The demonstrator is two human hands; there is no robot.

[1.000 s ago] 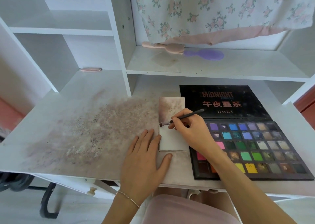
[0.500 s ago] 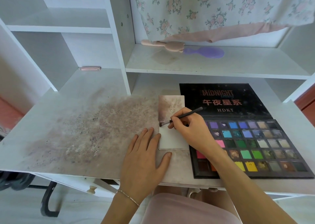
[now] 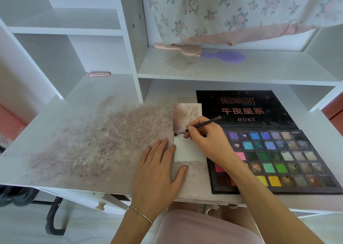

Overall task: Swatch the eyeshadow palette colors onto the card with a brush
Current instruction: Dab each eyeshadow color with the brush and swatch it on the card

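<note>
Head view, lap: pink fabric point(image 3: 200, 229) at the bottom edge, below the desk front.
Left wrist: thin bead bracelet point(image 3: 141, 215).
Left hand point(image 3: 157, 173): lies flat on the desk, fingers straight and relaxed, holding nothing; fingertips reach the left edge of the card, thumb tip just below the card's lower edge.
Desk point(image 3: 55, 132): white top, with a wide smear of pinkish-brown powder and dark specks point(image 3: 104, 138) across its left and middle.
Card point(image 3: 187, 151): white, rounded corners, flat on the desk just left of the palette; mostly unmarked, partly covered by the right hand.
Right hand point(image 3: 207, 141): fingers curled round the brush, pinching it near the ferrule; forearm crosses over the palette's lower left pans.
Brush point(image 3: 202, 125): thin dark handle tilted up to the right; dark bristle tip at the card's upper left corner, on the border with the stained card.
Stained card point(image 3: 186, 116): directly behind the white card, covered in mauve-brown smudges.
Eyeshadow palette point(image 3: 289, 158): open, on the desk at right; rows of purple, blue, green, pink, yellow and neutral pans.
Palette lid point(image 3: 243, 108): black, lying back flat, printed "MIDNIGHT" and "HDKT".
Pink flat item point(image 3: 98, 74): far left of desk, kind unclear.
Shelf point(image 3: 259, 71): pink brush point(image 3: 182, 48) and purple brush point(image 3: 224, 56), end to end.
Floral cloth point(image 3: 241, 11): hangs above the shelf.
</note>
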